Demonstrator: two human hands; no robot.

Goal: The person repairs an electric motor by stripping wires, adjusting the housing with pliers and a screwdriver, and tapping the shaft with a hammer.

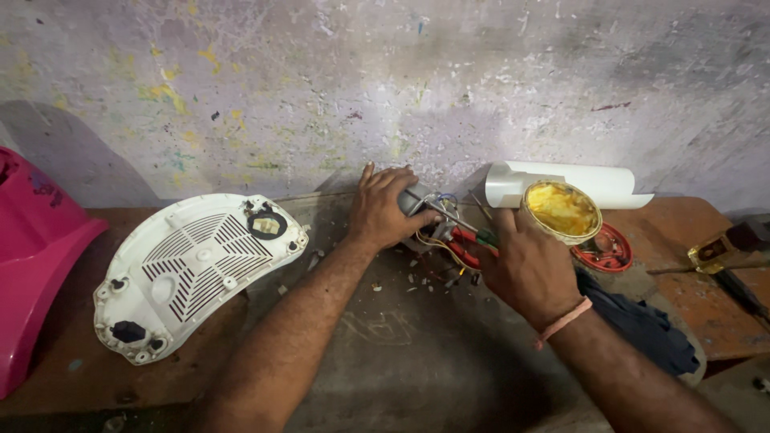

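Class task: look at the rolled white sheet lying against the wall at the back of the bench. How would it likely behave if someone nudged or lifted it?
The rolled white sheet is a loose tube lying on its side, so a nudge would probably roll it. It looks thin, so likely light and easily squashed. The open tin in front of it may block rolling forward.

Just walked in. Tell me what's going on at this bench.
A person is working on a small grey motor part with loose wires against the wall. The left hand grips the part; the right hand works a thin metal tool into it, with red-handled pliers lying under that hand. A white vented appliance cover lies off to the left, and an open tin of yellow paste sits on the right.
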